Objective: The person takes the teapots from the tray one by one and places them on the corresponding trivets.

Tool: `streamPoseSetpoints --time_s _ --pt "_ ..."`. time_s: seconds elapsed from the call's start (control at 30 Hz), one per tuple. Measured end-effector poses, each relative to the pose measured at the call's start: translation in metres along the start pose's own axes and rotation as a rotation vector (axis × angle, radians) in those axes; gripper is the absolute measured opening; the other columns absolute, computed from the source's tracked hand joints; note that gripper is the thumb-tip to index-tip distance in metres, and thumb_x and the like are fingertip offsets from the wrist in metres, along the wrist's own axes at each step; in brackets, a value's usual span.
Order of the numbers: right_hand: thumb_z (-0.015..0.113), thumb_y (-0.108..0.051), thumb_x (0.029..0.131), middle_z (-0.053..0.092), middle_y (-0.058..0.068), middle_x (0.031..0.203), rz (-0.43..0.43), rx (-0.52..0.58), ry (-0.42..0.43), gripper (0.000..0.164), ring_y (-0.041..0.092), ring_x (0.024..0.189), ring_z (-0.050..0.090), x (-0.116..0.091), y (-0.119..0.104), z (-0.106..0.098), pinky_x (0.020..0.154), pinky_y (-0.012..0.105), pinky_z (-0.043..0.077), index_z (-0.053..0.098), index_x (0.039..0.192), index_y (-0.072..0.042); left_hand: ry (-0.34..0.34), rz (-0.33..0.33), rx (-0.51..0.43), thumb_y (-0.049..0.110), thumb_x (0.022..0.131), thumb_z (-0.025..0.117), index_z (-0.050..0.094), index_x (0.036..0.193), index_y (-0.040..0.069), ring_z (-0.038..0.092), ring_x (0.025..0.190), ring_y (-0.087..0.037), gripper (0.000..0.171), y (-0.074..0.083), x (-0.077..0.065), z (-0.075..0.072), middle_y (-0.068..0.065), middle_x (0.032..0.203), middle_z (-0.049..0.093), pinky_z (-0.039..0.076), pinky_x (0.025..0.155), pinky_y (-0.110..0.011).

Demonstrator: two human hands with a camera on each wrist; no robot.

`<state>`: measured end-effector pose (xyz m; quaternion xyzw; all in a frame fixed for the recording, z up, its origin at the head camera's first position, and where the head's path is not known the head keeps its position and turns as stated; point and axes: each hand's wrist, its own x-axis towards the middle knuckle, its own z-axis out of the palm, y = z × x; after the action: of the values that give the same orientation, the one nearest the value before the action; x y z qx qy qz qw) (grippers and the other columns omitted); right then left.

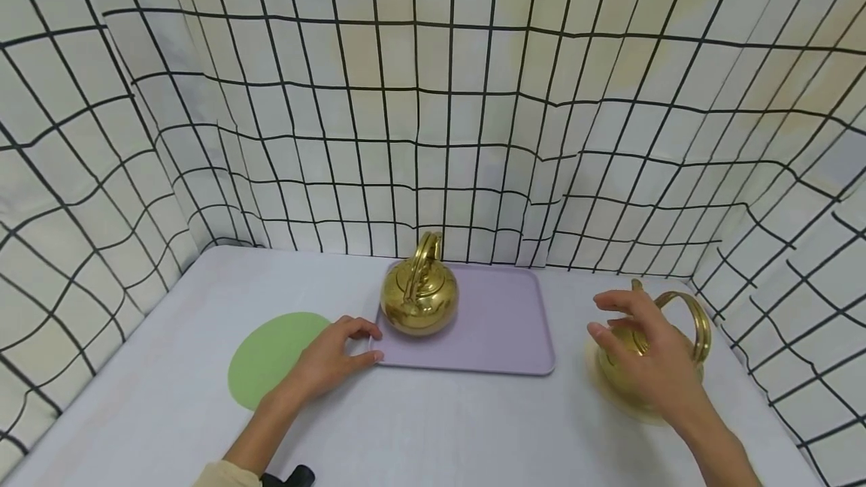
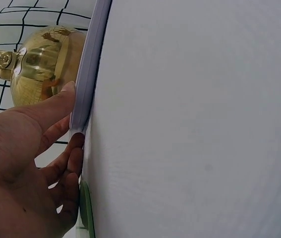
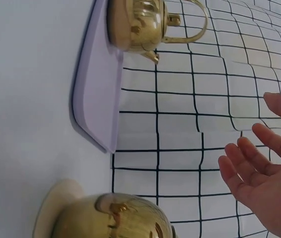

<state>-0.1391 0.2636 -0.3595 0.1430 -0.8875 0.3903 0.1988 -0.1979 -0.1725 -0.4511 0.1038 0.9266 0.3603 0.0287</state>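
Note:
A round brass teapot (image 1: 419,303) with a raised hoop handle stands on the left part of a lilac tray (image 1: 501,322). My left hand (image 1: 334,355) is at the tray's near left corner, thumb and fingers bent about its rim. In the left wrist view, the thumb (image 2: 66,99) lies on the rim close to the teapot (image 2: 43,67). A second brass teapot (image 1: 700,329) is at the right on a pale yellow round mat (image 3: 56,201). Above it hovers my right hand (image 1: 652,355), fingers spread and holding nothing, partly hiding that teapot in the head view.
A green round mat (image 1: 271,359) lies left of the tray, partly behind the left forearm. White walls with a black grid (image 1: 473,126) enclose the white table (image 1: 440,427) at the back and both sides. A small black object (image 1: 298,476) shows beside the left sleeve.

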Motion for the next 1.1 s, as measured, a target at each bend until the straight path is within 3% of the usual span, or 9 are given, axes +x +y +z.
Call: streamPoseSetpoints --time_s 0.3,0.57,0.8,1.1 --pt "0.075 -0.006 0.095 0.062 0.003 0.127 -0.051 0.051 -0.048 0.035 -0.008 0.12 0.052 0.001 0.001 0.026 0.097 0.006 0.048 0.062 0.127 -0.01 0.002 0.001 0.004 0.028 0.091 0.081 0.072 0.114 0.023 0.063 0.12 -0.028 0.026 0.0 -0.001 0.001 -0.004 0.121 0.069 0.051 0.106 -0.056" --pt "0.075 -0.016 0.097 0.061 0.006 0.134 0.015 0.017 -0.11 0.041 -0.007 0.124 0.049 0.0 0.003 0.038 0.1 0.009 0.049 0.059 0.133 -0.008 0.002 0.004 -0.007 0.029 0.091 0.081 0.072 0.114 0.023 0.063 0.121 -0.027 0.026 -0.001 0.0 0.001 -0.004 0.12 0.068 0.051 0.106 -0.056" --pt "0.075 -0.017 0.097 0.059 0.008 0.139 0.025 0.019 -0.136 0.044 0.02 0.129 0.056 0.0 0.006 0.045 0.105 0.027 0.055 0.057 0.136 -0.008 0.005 0.007 -0.005 0.028 0.091 0.081 0.072 0.114 0.022 0.063 0.12 -0.027 0.026 -0.001 0.0 0.001 -0.004 0.118 0.068 0.051 0.105 -0.056" --pt "0.074 -0.022 0.098 0.058 0.012 0.14 0.075 0.017 -0.186 0.047 0.035 0.133 0.057 0.0 0.007 0.054 0.106 0.053 0.054 0.056 0.138 -0.006 0.003 0.01 -0.008 0.028 0.091 0.081 0.072 0.114 0.022 0.063 0.12 -0.027 0.025 -0.001 0.0 0.0 -0.004 0.12 0.068 0.05 0.106 -0.056"
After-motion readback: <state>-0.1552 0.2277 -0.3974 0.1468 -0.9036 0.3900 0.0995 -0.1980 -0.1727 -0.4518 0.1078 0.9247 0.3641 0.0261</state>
